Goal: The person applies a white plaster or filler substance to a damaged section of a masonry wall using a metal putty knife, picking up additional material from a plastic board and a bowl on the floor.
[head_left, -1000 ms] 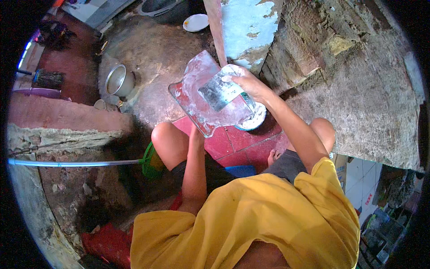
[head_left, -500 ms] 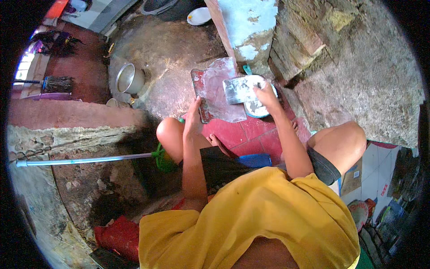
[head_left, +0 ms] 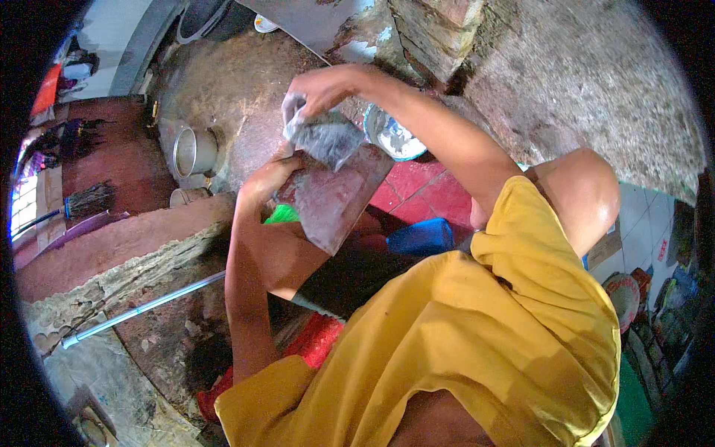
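Observation:
My left hand (head_left: pixel 268 179) grips the left edge of a flat reddish board (head_left: pixel 339 195) smeared with a thin greyish-white film, held tilted above my lap. My right hand (head_left: pixel 322 88) is closed on a rectangular metal trowel (head_left: pixel 333 141), its blade streaked with grey and white paste. The trowel lies over the board's far left part, close to my left fingers; whether blade and board touch I cannot tell. To the right of the trowel stands a round bowl (head_left: pixel 393 135) of white paste, partly covered by my right forearm.
A metal pot (head_left: pixel 195 151) stands on the worn floor to the left. Behind it runs a low reddish ledge (head_left: pixel 112 246). A blue-handled pole (head_left: pixel 145 307) lies at the left. Something blue (head_left: pixel 421 237) sits between my legs. A rough concrete surface (head_left: pixel 573 82) rises at the right.
My right hand has carried the trowel from above the bowl leftward to the board's far edge. My left hand has shifted left and turned the board. The whole view has also swung.

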A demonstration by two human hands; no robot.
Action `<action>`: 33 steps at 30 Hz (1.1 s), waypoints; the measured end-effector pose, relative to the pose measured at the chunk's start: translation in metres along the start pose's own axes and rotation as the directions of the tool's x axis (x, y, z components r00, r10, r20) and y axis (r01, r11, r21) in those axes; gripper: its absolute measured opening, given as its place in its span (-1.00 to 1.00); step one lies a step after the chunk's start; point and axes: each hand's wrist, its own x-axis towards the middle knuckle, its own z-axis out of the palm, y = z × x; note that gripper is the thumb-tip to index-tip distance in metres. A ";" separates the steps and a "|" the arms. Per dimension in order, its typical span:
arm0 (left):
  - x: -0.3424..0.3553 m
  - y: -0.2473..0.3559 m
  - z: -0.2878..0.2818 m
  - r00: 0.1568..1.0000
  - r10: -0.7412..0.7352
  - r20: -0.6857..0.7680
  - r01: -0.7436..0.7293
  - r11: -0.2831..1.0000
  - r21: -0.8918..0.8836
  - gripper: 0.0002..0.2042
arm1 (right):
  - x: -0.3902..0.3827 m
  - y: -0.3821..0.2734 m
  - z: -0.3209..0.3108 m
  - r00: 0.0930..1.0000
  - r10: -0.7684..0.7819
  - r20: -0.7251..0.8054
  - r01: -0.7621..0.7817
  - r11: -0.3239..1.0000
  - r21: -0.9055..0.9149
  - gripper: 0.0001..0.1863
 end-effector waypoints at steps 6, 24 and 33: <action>0.007 -0.040 0.001 0.999 -0.043 0.010 0.044 0.969 -0.243 -0.76 | 0.005 0.033 0.047 0.981 0.014 -0.196 -0.029 0.997 -0.071 -0.73; 0.092 -0.154 0.070 0.952 -0.248 -0.182 -0.123 0.234 -0.964 -0.67 | -0.052 0.310 0.063 0.440 0.671 -0.597 -0.844 0.537 -0.019 -0.54; 0.184 -0.204 0.151 0.899 0.067 -0.433 -0.277 -0.679 -0.680 -0.59 | -0.058 0.187 0.024 0.775 0.629 -0.062 -0.614 0.725 -0.313 -0.71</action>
